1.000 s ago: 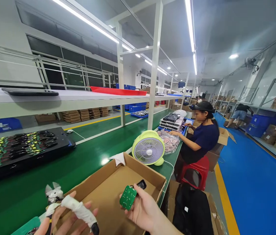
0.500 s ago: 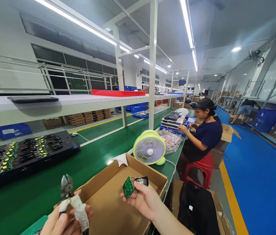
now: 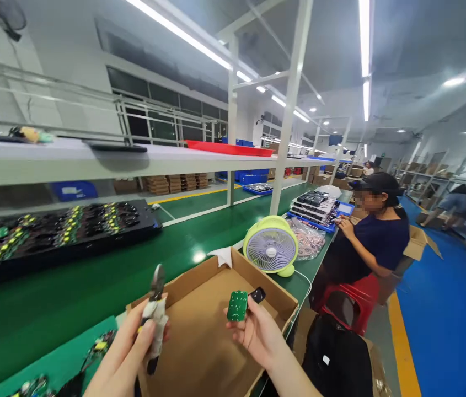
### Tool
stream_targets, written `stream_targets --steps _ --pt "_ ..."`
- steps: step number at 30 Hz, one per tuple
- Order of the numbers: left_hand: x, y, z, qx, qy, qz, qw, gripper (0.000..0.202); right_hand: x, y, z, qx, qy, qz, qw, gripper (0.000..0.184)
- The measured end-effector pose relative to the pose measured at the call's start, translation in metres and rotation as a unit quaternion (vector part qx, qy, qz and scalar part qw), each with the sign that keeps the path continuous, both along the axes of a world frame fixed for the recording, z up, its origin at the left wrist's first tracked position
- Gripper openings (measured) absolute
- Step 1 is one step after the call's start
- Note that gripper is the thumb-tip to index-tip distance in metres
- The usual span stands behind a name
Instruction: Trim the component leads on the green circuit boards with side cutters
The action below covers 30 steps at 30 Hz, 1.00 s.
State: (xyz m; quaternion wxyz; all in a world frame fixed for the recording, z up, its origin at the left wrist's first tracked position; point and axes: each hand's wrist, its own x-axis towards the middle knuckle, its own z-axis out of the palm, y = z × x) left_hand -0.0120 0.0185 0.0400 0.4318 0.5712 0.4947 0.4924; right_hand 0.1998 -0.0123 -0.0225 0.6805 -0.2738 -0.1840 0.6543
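My left hand (image 3: 127, 350) is closed around a pair of diagonal cutters (image 3: 157, 284), jaws pointing up. Whitish wrapping covers the handles. Pinched in my right hand (image 3: 261, 339) is a small green circuit board (image 3: 237, 306), its face with solder points turned toward me. A glossy black piece (image 3: 258, 295) sits just behind the thumb of that hand; its link to the board is hidden. Both hands are over a shallow cardboard box (image 3: 193, 325), with the cutters near its left wall and the board toward its right side.
Behind the box stands a lime-green fan (image 3: 271, 248). A black tray (image 3: 92, 240) of boards and black parts lies at left, and more boards rest on a green sheet (image 3: 63, 353) at front left. At right, a co-worker (image 3: 385, 231) sits on a red stool (image 3: 354, 300).
My view has swung left. The cutters have turned edge-on and their handles are closer together. The circuit board has rotated to face me more squarely.
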Motion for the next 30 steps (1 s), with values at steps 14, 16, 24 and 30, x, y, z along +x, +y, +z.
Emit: stream_targets --steps 14,16,24,30 --pt "-0.002 0.004 0.021 0.101 0.428 -0.023 0.898 0.031 0.017 -0.009 0.016 -0.022 -0.024 0.059 0.998 0.031" --pt "0.000 0.006 0.021 0.074 0.484 -0.049 0.871 0.023 0.017 -0.010 0.017 -0.020 -0.028 0.056 0.998 0.031" --pt "0.005 0.014 0.011 0.053 0.503 -0.092 0.858 0.027 0.020 -0.010 0.019 -0.018 -0.044 0.063 0.997 0.033" --pt "0.003 0.023 0.004 0.058 0.471 -0.122 0.872 0.026 0.024 -0.008 0.019 -0.041 -0.040 0.078 0.995 0.024"
